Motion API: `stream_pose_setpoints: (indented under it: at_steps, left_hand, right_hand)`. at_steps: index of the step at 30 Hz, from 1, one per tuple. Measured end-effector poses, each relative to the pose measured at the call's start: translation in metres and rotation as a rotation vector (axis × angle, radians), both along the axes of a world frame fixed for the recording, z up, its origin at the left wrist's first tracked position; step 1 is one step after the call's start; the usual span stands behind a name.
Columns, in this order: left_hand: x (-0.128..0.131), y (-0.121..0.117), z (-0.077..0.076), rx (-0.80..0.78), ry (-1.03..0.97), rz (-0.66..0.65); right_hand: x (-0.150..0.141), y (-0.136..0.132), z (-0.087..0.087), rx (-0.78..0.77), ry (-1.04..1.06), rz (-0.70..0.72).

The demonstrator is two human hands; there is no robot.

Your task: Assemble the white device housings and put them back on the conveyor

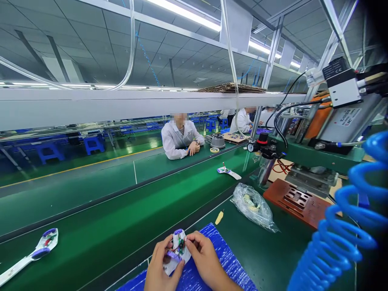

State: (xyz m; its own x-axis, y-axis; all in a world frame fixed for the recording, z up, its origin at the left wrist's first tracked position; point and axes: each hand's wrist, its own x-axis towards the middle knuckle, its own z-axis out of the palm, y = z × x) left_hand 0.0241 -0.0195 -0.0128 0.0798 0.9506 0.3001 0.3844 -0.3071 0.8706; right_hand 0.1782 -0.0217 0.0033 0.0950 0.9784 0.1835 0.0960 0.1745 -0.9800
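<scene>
My left hand [160, 266] and my right hand [203, 258] both grip a small white and purple plastic housing [177, 252] with a green circuit part inside it. I hold it over a blue ribbed mat [224, 254] at the near edge of the bench. My right fingers pinch at the top of the housing; my left thumb presses its lower side.
A green conveyor belt [121, 210] runs across, carrying white and purple pieces [33, 252] [228, 172]. A clear plastic bag [253, 206], a brown fixture plate [298, 202], a press machine [339, 105] and a blue coiled hose [345, 226] stand right. A seated person in white [178, 139] faces me.
</scene>
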Motion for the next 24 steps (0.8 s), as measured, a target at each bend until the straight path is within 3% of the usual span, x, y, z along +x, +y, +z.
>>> stream_pose_setpoints:
  at_steps: [5, 11, 16, 24]
  left_hand:
    - [-0.008, 0.003, -0.001, -0.228, -0.235, -0.044]
    - [-0.007, -0.002, 0.009, -0.305, -0.472, -0.003]
    - [-0.005, -0.002, 0.017, -0.334, -0.485, 0.09]
    - [-0.005, -0.003, 0.018, -0.309, -0.385, 0.139]
  right_hand:
    - [0.0, -0.001, -0.004, 0.024, -0.05, -0.023]
    - [-0.001, -0.004, -0.004, 0.026, -0.058, 0.008]
    - [-0.001, -0.004, -0.005, 0.03, -0.08, 0.014]
    - [-0.003, -0.008, -0.016, -0.005, -0.063, 0.045]
